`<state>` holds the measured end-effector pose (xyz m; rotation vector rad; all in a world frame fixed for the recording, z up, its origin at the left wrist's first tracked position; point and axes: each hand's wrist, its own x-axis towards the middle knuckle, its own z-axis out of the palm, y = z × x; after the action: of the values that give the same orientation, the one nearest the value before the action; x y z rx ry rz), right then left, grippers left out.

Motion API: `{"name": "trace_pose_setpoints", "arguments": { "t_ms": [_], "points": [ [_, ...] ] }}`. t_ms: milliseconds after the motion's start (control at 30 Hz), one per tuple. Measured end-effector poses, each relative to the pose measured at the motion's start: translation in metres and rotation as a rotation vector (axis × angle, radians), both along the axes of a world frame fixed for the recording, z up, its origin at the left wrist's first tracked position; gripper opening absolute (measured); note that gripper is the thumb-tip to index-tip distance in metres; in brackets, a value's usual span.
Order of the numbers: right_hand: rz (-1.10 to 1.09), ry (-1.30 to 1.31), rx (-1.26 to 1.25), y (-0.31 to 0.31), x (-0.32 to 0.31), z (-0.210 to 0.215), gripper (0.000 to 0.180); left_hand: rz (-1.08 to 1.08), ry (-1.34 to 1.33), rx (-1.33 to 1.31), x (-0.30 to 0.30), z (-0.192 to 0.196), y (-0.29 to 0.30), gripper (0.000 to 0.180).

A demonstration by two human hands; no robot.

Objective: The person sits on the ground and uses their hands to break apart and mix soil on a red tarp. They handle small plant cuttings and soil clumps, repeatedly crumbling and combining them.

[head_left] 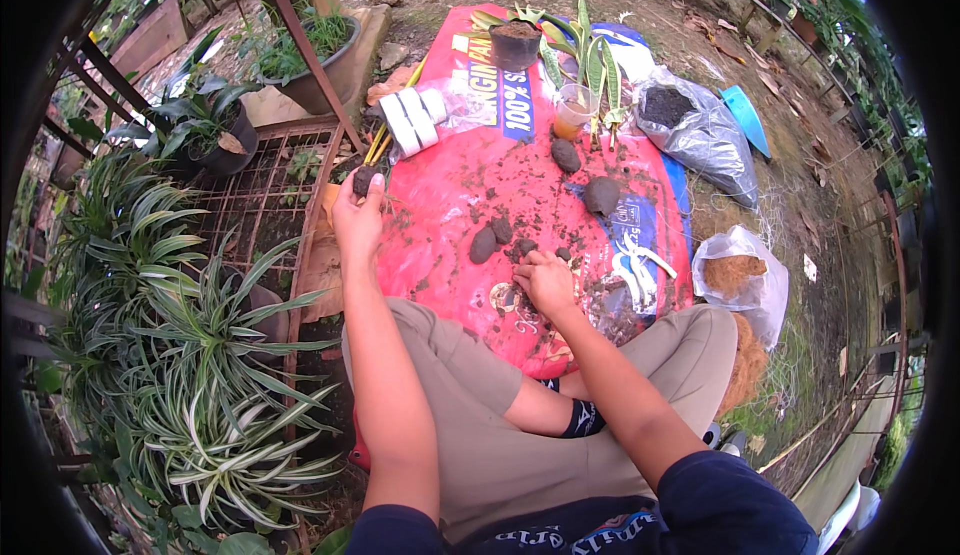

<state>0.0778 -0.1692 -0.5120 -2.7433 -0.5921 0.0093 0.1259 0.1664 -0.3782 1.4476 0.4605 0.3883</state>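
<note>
Out at the left edge of the red plastic sheet (440, 285), my left hand (358, 217) is closed around a dark lump of soil (368, 181). Thin yellow sticks (385, 125) lie just beyond it. My right hand (547, 283) is low over the middle of the sheet, its fingers curled down onto a small soil lump (525, 246). Beside those fingers sit a rounded dark lump (483, 245) and a rougher one (502, 229). Farther off lie an oval lump (565, 155) and a larger round one (601, 196). Loose crumbs are scattered between them.
White rolls (410, 120) in clear plastic lie at the far left. A black pot (515, 47), snake plant cuttings (590, 55) and a cup of amber liquid (573, 113) stand at the back. Rightward are a soil bag (710, 140), blue scoop (744, 120) and fibre bag (740, 275).
</note>
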Motion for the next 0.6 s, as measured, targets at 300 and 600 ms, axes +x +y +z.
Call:
{"name": "trace_pose_setpoints", "arguments": {
  "t_ms": [300,600],
  "points": [
    [-0.261,-0.027,0.074,-0.027,0.003,0.006,0.021,-0.026,-0.042,0.005,0.003,-0.014,0.006,0.048],
    [-0.253,0.513,0.792,-0.040,-0.002,0.008,0.012,-0.020,-0.011,0.010,0.003,-0.009,-0.003,0.047]
  ]
}}
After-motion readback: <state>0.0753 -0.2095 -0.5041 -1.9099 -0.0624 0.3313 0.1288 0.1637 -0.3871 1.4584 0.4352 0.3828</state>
